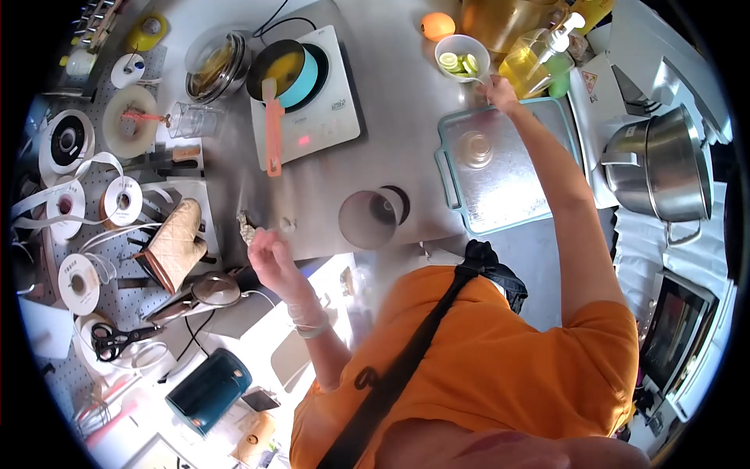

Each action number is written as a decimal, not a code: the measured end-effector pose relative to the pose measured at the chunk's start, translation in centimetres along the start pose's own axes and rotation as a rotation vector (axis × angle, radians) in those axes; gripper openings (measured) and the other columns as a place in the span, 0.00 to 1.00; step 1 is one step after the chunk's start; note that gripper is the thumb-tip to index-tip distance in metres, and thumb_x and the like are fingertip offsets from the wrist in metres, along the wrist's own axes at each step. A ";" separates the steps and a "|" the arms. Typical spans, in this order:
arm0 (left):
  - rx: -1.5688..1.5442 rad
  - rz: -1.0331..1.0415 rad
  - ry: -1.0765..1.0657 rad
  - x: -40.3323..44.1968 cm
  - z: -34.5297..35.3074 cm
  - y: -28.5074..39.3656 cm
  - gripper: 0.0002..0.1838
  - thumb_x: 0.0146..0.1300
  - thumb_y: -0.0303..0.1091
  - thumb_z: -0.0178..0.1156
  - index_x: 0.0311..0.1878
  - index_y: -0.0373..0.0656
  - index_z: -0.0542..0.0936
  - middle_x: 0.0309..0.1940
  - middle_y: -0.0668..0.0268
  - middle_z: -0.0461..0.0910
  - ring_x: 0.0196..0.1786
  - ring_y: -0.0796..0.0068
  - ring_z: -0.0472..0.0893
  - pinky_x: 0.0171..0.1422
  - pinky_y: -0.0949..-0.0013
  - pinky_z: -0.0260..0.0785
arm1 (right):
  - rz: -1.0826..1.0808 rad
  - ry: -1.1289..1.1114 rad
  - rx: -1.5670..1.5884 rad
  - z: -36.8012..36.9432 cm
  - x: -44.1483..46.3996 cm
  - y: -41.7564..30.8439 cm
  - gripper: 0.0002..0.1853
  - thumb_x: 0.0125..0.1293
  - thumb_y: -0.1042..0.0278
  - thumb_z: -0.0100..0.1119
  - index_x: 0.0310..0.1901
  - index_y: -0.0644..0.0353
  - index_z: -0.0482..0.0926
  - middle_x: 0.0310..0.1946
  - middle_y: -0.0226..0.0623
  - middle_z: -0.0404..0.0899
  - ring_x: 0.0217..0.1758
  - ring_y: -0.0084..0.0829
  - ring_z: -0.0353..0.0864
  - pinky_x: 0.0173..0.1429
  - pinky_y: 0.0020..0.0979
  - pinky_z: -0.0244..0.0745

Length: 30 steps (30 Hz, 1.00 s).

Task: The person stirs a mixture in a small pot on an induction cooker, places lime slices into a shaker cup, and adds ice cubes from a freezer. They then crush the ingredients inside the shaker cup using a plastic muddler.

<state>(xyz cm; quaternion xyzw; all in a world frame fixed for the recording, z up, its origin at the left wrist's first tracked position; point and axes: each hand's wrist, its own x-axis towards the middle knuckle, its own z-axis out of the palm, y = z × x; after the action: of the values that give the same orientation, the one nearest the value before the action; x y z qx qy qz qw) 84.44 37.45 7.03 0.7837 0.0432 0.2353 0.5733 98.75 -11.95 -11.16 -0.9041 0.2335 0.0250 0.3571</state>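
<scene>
My right hand reaches to the back right, its fingers closed at the near edge of a small white bowl. Green citrus slices lie in that bowl. Over the counter's front left edge, my left hand hangs with loosely bent fingers and seems to hold nothing. Just beyond its fingertips is a small crumpled beige and dark piece. A clear cup stands right of my left hand. Under my right forearm lies a glass tray with a teal rim, carrying a small clear round dish.
A pan with yellow liquid and a pink-handled spatula sits on a white induction cooker. An orange and a pump bottle flank the bowl. Ribbon spools, scissors and an oven mitt hang left.
</scene>
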 end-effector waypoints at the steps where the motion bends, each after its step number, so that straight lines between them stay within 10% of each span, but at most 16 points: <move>1: -0.011 -0.004 -0.023 0.1 0.0 0.4 0.13 0.68 0.27 0.50 0.55 0.37 0.71 0.45 0.66 0.76 0.40 0.81 0.73 0.46 0.77 0.65 | 0.023 -0.103 0.153 0.0 0.1 0.2 0.25 0.60 0.57 0.65 0.51 0.69 0.75 0.36 0.37 0.81 0.40 0.29 0.79 0.47 0.28 0.73; 8: 0.169 0.181 -0.211 3.6 3.5 7.1 0.21 0.57 0.17 0.57 0.56 0.33 0.73 0.43 0.65 0.77 0.39 0.79 0.73 0.54 0.72 0.67 | -0.206 -0.237 0.579 -3.1 -5.2 -4.5 0.14 0.66 0.63 0.61 0.47 0.65 0.76 0.37 0.25 0.78 0.39 0.16 0.72 0.48 0.23 0.68; 14: 0.418 0.760 -0.858 5.9 12.6 13.2 0.20 0.55 0.29 0.65 0.53 0.44 0.78 0.47 0.59 0.80 0.46 0.57 0.79 0.52 0.63 0.71 | -0.423 -0.428 0.566 -7.3 -16.8 -11.4 0.18 0.65 0.60 0.62 0.49 0.65 0.77 0.37 0.30 0.82 0.41 0.18 0.74 0.49 0.26 0.71; 19: 0.363 0.798 -1.266 5.2 16.7 8.1 0.19 0.52 0.29 0.64 0.49 0.44 0.78 0.47 0.59 0.77 0.47 0.53 0.77 0.51 0.56 0.70 | -0.543 -0.413 0.404 -7.3 -22.7 -13.7 0.17 0.64 0.61 0.63 0.45 0.67 0.75 0.32 0.42 0.78 0.36 0.29 0.77 0.45 0.31 0.72; 30: 0.477 0.952 -1.276 5.3 17.9 6.0 0.19 0.51 0.29 0.64 0.49 0.44 0.77 0.47 0.57 0.76 0.44 0.52 0.78 0.47 0.56 0.73 | -0.410 -0.306 0.533 -6.3 -25.8 -14.5 0.17 0.64 0.61 0.63 0.46 0.65 0.76 0.31 0.38 0.78 0.32 0.28 0.74 0.40 0.30 0.71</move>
<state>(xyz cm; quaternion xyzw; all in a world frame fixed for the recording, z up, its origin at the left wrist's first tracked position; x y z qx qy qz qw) 95.40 21.47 10.06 0.8016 -0.5775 -0.0524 0.1456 81.44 3.51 8.17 -0.7930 -0.0102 0.0262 0.6086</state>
